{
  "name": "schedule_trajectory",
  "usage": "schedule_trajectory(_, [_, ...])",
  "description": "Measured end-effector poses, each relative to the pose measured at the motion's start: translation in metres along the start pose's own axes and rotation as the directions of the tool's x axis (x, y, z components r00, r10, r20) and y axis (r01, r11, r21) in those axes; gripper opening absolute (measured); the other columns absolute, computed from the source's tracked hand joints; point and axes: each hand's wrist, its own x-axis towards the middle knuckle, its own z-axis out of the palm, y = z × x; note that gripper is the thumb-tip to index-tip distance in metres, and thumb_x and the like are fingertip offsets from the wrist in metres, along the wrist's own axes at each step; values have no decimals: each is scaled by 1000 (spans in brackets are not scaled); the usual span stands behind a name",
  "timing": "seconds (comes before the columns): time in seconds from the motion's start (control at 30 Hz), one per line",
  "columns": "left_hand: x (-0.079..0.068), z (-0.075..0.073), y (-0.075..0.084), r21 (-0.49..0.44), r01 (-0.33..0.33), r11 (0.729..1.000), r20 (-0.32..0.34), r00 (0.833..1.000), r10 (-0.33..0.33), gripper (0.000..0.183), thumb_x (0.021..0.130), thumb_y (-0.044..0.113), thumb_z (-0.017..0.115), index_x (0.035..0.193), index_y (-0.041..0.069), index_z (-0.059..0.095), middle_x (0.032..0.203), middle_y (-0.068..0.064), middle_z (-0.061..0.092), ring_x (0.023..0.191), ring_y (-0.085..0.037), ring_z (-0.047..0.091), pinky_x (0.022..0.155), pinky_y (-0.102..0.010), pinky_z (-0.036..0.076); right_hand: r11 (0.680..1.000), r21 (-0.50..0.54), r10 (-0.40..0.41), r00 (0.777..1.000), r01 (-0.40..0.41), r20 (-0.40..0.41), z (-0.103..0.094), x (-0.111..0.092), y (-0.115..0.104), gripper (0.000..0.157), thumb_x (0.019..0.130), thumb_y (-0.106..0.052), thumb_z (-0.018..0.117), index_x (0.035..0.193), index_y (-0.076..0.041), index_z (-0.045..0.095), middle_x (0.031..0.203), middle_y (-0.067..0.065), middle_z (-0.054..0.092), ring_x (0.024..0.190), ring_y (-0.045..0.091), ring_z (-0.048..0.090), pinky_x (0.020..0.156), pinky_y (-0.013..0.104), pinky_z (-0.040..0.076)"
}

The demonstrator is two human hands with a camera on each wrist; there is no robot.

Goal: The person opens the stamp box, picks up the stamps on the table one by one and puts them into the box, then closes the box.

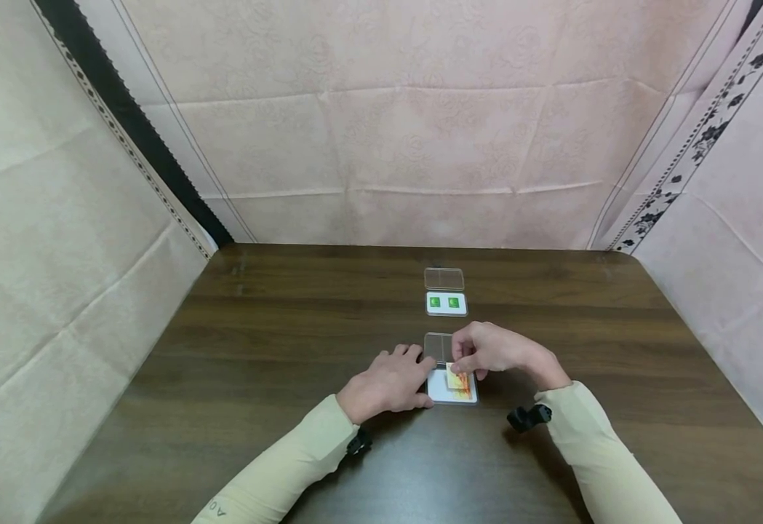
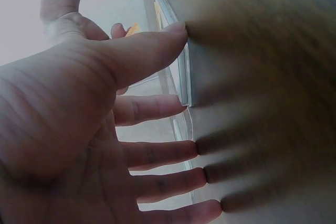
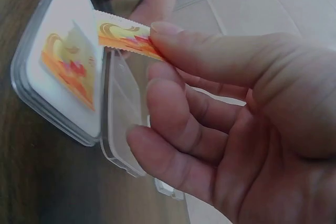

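Observation:
Between thumb and index finger, my right hand (image 1: 494,348) pinches a small yellow-orange stamp (image 3: 125,34) with serrated edges. The stamp is raised above a shallow clear case (image 1: 438,395) with a white inside, where a similar stamp (image 3: 71,69) lies at the right side. The case's transparent lid (image 3: 124,111) is swung back on the far side. My left hand (image 1: 386,382) rests at the case's left edge. Its thumb (image 2: 152,48) and index finger touch the rim, and the other fingertips press on the table with the fingers spread fairly straight.
Farther back on the brown wooden table (image 1: 289,320) lies a second clear case (image 1: 444,311), lid folded back. Two green stamps (image 1: 435,302) lie side by side on its white inside. Pale cloth (image 1: 388,145) hangs behind the table and along both sides.

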Motion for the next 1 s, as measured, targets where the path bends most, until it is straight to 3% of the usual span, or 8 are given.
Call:
schedule_trajectory(0.57, [0,0,1,12,-5,1000,4,1000,5,63,87,55,67,137,20,51,145,-10,48,130,-29,48,99,-49,47,999,37,-8,999,6,50,11,6,-1,8,88,-15,73,84,-14,66,73,1,63,56,15,54,55,30,50])
schedule_trajectory(1.0, [1,0,-1,-2,2,1000,18,1000,-2,63,88,56,66,137,20,51,147,-10,46,133,-30,46,102,-51,45,1000,-1,-30,999,30,31,16,11,-3,9,87,-18,75,82,-15,67,69,-1,63,53,12,54,51,26,48])
